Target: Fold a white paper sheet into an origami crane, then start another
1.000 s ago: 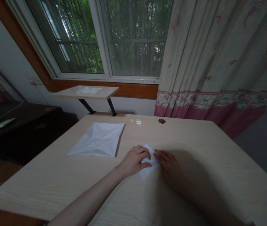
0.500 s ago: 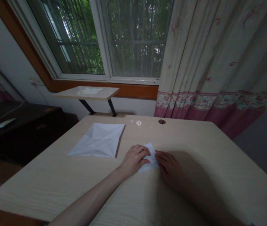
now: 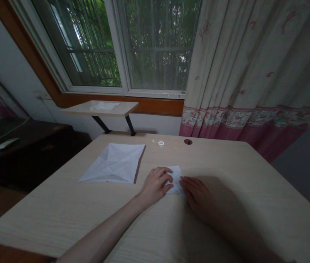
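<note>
A small folded sheet of white paper (image 3: pixel 175 175) lies on the table between my two hands. My left hand (image 3: pixel 157 184) grips its left side, with the fingers curled and the thumb pressing on the lower part. On the right edge, the fingers of my right hand (image 3: pixel 196 191) are held together against the paper; its thumb is mostly hidden. A larger square of creased white paper (image 3: pixel 116 164) lies flat to the left of my left hand, apart from it.
The pale wooden table (image 3: pixel 133 219) has a round cable hole (image 3: pixel 188 141) near its back edge. A small raised shelf (image 3: pixel 129 107) on black legs carries white paper (image 3: pixel 105 105). Behind are a window (image 3: pixel 160 47) and a curtain (image 3: pixel 239 73). Dark furniture (image 3: pixel 34 142) stands left.
The small paper has turned and now sits squarer to the table, with its top corner shifted right. Both hands have barely moved. The larger sheet is unchanged.
</note>
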`<control>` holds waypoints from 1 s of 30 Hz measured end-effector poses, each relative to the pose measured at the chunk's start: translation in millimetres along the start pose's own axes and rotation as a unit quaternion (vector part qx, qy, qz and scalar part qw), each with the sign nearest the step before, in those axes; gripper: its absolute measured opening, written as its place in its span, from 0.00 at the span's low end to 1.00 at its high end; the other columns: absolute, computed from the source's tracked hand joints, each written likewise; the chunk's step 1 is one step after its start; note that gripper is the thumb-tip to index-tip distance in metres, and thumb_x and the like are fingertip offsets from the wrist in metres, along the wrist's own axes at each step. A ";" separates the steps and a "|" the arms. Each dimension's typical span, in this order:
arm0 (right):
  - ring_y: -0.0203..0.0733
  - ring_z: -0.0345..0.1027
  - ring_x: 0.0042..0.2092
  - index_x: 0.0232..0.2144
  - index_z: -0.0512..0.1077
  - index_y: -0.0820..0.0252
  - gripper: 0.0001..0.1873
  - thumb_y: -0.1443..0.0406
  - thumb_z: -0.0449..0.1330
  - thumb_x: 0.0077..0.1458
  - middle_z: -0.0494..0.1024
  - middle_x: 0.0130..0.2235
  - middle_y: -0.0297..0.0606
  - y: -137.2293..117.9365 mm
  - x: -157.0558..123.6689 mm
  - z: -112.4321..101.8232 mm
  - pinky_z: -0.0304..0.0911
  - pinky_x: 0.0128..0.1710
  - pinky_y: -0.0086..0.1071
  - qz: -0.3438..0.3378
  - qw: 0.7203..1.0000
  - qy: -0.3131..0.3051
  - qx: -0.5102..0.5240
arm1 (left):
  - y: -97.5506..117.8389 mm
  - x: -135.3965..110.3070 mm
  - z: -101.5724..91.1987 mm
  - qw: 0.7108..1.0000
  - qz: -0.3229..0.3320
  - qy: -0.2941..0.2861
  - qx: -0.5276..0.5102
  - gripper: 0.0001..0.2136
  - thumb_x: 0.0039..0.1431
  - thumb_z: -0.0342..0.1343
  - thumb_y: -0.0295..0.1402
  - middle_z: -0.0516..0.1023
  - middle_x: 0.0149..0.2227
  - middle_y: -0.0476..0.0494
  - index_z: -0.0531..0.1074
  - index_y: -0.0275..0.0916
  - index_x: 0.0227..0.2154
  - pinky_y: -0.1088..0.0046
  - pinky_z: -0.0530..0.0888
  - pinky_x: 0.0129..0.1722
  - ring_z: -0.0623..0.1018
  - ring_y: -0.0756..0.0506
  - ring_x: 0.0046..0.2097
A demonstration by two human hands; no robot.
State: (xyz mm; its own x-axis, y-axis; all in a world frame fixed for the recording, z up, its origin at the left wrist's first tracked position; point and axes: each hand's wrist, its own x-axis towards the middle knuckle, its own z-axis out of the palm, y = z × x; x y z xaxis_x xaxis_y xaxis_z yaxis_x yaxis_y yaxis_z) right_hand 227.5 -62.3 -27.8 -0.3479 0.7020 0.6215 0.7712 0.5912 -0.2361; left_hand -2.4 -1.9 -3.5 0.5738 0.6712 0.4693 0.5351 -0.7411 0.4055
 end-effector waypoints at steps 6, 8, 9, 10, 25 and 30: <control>0.47 0.77 0.49 0.53 0.76 0.57 0.31 0.77 0.49 0.51 0.82 0.49 0.44 9.7 -6.7 2.7 0.75 0.52 0.43 0.003 0.999 -0.008 0.046 | 7.6 0.0 -1.9 0.999 -0.024 -0.021 0.017 0.11 0.56 0.69 0.36 0.75 0.52 0.41 0.73 0.40 0.36 0.57 0.71 0.50 0.75 0.38 0.52; 0.48 0.77 0.49 0.53 0.76 0.56 0.30 0.77 0.49 0.52 0.82 0.49 0.43 13.6 -11.0 7.1 0.75 0.52 0.45 0.016 0.998 -0.008 0.053 | 10.0 -0.2 -2.3 0.998 -0.033 -0.031 0.033 0.14 0.55 0.69 0.41 0.74 0.52 0.40 0.72 0.40 0.36 0.56 0.71 0.49 0.74 0.36 0.52; 0.48 0.77 0.50 0.53 0.76 0.55 0.30 0.77 0.49 0.51 0.82 0.50 0.42 14.8 -12.7 8.9 0.75 0.52 0.45 0.018 0.998 -0.008 0.052 | 11.2 -0.3 -2.6 0.998 -0.036 -0.036 0.040 0.15 0.55 0.69 0.43 0.74 0.52 0.40 0.72 0.40 0.37 0.56 0.71 0.49 0.74 0.36 0.52; 0.47 0.77 0.50 0.52 0.76 0.55 0.30 0.77 0.49 0.51 0.82 0.50 0.42 15.4 -13.8 10.2 0.74 0.53 0.45 0.015 0.999 -0.007 0.049 | 12.5 -0.3 -2.8 0.997 -0.040 -0.041 0.046 0.17 0.54 0.69 0.45 0.74 0.52 0.39 0.71 0.40 0.36 0.56 0.71 0.48 0.74 0.36 0.52; 0.47 0.79 0.46 0.42 0.78 0.53 0.21 0.77 0.51 0.57 0.84 0.43 0.39 3.5 -2.0 3.5 0.76 0.50 0.42 -0.023 0.997 0.051 0.046 | 21.1 0.0 -0.6 0.992 -0.059 -0.089 0.064 0.17 0.51 0.69 0.43 0.72 0.55 0.38 0.68 0.39 0.30 0.53 0.68 0.54 0.71 0.34 0.56; 0.45 0.78 0.43 0.40 0.78 0.55 0.20 0.76 0.49 0.58 0.84 0.40 0.39 -4.8 8.0 -6.4 0.76 0.47 0.41 -0.016 0.999 0.046 0.023 | 20.4 -0.5 -1.6 0.993 -0.068 -0.088 0.050 0.13 0.51 0.67 0.36 0.70 0.57 0.37 0.67 0.40 0.32 0.53 0.68 0.56 0.68 0.34 0.59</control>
State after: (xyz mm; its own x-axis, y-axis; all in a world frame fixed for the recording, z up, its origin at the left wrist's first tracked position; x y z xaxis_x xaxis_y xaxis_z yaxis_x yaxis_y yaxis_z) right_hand 224.3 -62.1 -16.9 -0.3190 0.6446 0.6948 0.7346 0.6314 -0.2485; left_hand 7.2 -17.4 5.7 0.5867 0.7640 0.2683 0.6685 -0.6440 0.3719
